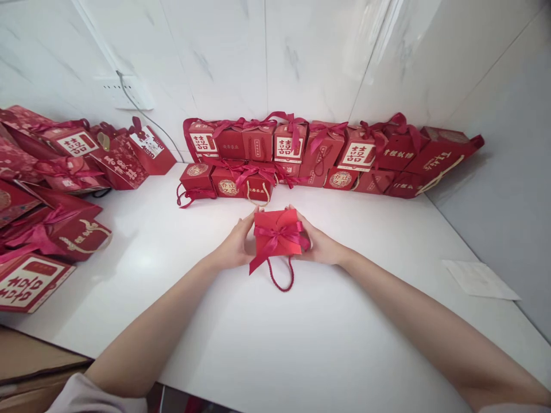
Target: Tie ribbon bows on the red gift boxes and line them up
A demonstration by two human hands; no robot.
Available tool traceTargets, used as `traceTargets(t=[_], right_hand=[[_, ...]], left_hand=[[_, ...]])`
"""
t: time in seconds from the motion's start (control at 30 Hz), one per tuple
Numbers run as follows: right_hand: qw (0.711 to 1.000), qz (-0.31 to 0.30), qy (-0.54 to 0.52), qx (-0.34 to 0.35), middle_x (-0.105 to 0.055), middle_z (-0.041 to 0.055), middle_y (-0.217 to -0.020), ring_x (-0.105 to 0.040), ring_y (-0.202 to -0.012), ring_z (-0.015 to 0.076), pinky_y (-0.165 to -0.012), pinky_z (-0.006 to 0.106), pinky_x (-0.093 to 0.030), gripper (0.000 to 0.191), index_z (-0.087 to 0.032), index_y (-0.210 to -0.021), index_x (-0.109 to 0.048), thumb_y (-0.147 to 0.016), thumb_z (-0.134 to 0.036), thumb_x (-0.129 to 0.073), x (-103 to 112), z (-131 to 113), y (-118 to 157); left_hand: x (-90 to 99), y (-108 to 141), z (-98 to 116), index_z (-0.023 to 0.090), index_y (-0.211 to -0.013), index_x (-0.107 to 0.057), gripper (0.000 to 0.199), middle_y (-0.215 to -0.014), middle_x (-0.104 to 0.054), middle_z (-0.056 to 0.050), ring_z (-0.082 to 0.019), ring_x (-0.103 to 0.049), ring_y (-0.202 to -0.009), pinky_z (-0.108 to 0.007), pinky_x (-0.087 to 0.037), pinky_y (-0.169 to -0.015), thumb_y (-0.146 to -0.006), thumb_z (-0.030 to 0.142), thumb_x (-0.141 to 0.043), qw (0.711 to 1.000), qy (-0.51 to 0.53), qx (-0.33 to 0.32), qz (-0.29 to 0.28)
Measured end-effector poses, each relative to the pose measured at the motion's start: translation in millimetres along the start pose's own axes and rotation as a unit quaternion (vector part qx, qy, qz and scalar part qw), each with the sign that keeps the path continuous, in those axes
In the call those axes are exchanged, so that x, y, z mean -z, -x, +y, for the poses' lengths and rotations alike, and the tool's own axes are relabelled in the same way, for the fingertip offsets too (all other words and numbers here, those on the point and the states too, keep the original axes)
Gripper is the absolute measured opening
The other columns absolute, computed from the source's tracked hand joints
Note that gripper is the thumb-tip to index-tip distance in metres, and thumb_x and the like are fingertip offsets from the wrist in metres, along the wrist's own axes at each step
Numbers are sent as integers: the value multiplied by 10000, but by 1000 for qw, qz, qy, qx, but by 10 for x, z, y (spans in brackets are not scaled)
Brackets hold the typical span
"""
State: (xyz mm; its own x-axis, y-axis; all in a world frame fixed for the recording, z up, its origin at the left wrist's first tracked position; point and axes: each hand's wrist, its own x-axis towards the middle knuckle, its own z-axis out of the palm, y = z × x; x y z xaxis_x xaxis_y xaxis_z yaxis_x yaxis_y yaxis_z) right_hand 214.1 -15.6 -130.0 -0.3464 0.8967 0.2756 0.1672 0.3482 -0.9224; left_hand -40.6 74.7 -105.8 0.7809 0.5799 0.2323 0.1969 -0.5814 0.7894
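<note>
A small red gift box (279, 221) with a crimson ribbon bow on it is held between my two hands, over the middle of the white table. My left hand (236, 245) is closed on the box's left side, and my right hand (321, 242) grips its right side; the fingertips are partly hidden behind it. A dark red cord handle (282, 287) loops down from the near side of the box. Just beyond stands the front row of red boxes, one of them with a pale cord handle (258, 189).
Stacked red boxes (322, 149) with ribbons line the tiled wall. More red boxes (81, 229) are heaped at the left. A white paper (480, 279) lies at the right edge of the table (310, 344). A cable hangs from a wall socket (129, 93).
</note>
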Motion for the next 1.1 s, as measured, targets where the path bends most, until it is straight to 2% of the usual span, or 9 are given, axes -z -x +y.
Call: traceTargets(t=[0.13,0.27,0.4,0.53,0.73,0.83,0.97,1.03,1.1], right_hand=[[998,26,-46,-29,-437,115,-1499,-486,-1322,298,-1117,453,-381,915,-246,-1515,-300,-754,-386,-788,24,1,-47],[983,54,-139,-104,-571,120,-1381,-605,-1181,276,-1068,460,-432,727,-197,-1473,-385,-871,-518,-635,-5,-80,-99],[981,52,-136,-130,-670,93,-1249,-686,-1005,252,-1057,469,-432,656,-211,-1433,-450,-898,-571,-573,-48,-135,-112],[977,65,-141,-147,-697,90,-1193,-698,-960,243,-1046,464,-442,670,-205,-1426,-451,-886,-580,-586,-76,-147,-115],[972,83,-176,-135,-666,106,-1246,-677,-1026,258,-1029,464,-461,647,-191,-1383,-495,-859,-540,-645,-82,-117,-120],[965,130,-188,-127,-649,110,-1270,-641,-1109,262,-1052,459,-443,603,-191,-1336,-533,-841,-503,-680,-105,-86,-126],[955,219,-176,-100,-583,109,-1360,-564,-1231,272,-1077,448,-427,615,-213,-1305,-549,-782,-468,-746,-203,-110,-145],[953,241,-168,-78,-532,106,-1418,-527,-1275,272,-1086,442,-423,665,-224,-1333,-521,-763,-467,-761,-264,-154,-148],[954,246,-163,-49,-484,96,-1465,-494,-1311,262,-1105,431,-406,683,-236,-1368,-485,-780,-472,-743,-312,-196,-138]], left_hand=[[36,-21,-80,232,-1435,-430,886,-1421,-531,-135,-396,-472,-1312,-655,-43,-1169,-683,559,-763,998,-55,34,-16],[-17,-36,-147,179,-1330,-567,689,-1302,-636,-122,-352,-548,-1245,-565,-220,-1164,-850,668,-499,996,40,72,43],[-61,-39,-137,137,-1270,-628,671,-1294,-644,-123,-328,-565,-1226,-460,-357,-1108,-889,657,-440,987,108,90,72],[-53,-34,-93,124,-1292,-611,645,-1315,-631,-118,-305,-571,-1223,-409,-399,-1080,-907,616,-451,984,142,87,67],[-69,-30,-131,138,-1316,-579,605,-1342,-607,-125,-296,-555,-1239,-423,-387,-1094,-928,581,-435,986,133,79,59],[-113,-25,-109,171,-1337,-522,568,-1390,-557,-129,-270,-567,-1211,-411,-429,-1046,-919,553,-485,985,113,71,111],[-195,14,65,216,-1375,-446,523,-1378,-550,-134,-250,-584,-1165,-406,-476,-963,-945,514,-457,976,71,44,199],[-239,44,160,240,-1466,-342,612,-1462,-461,-146,-277,-520,-1255,-431,-462,-992,-932,502,-487,983,30,16,183],[-275,66,215,268,-1541,-176,794,-1571,-293,-145,-311,-407,-1362,-455,-448,-1024,-888,487,-572,989,-6,-1,151]])
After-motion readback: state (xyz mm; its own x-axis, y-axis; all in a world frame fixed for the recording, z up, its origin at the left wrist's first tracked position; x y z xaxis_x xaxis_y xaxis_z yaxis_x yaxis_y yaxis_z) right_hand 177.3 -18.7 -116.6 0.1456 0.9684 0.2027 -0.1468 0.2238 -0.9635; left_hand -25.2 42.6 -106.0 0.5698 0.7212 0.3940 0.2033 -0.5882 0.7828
